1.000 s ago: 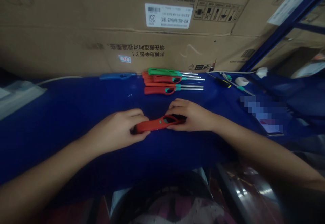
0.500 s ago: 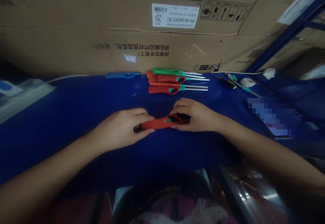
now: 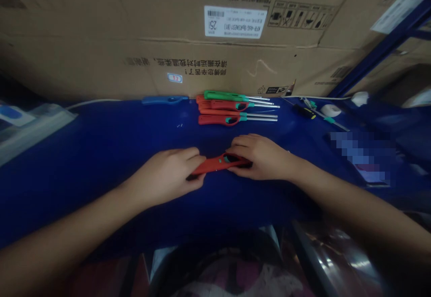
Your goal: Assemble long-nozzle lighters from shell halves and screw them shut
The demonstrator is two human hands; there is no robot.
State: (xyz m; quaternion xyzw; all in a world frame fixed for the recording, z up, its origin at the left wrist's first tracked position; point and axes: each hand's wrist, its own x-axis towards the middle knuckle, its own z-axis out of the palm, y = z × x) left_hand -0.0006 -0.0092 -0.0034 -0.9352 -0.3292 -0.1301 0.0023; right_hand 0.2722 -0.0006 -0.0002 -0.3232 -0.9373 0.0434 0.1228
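Observation:
Between my two hands is a red lighter body (image 3: 213, 164) with a teal button and a trigger loop; no metal tube shows on it. My left hand (image 3: 171, 171) grips its left end, thumb below and fingers above. Around the trigger-loop end, the fingers of my right hand (image 3: 259, 157) are closed, hiding its tip. Beyond my hands, against the carton, lies a pile of long-necked lighters, among them a red lighter (image 3: 215, 120) and a green lighter (image 3: 224, 95), their metal tubes pointing right. A blue lighter body (image 3: 164, 100) lies left of the pile.
A large cardboard box (image 3: 148, 27) walls off the back of the blue table (image 3: 111, 153). At right are a yellow-black screwdriver (image 3: 305, 111), a loose metal tube with teal parts (image 3: 332, 121), a white round piece (image 3: 329, 110) and a pixelated flat object (image 3: 363, 157). A plastic bag (image 3: 37, 126) lies left.
My left hand has shifted slightly right along the lighter body, covering more of its left end. My right hand keeps its grip. The whole view has moved a little.

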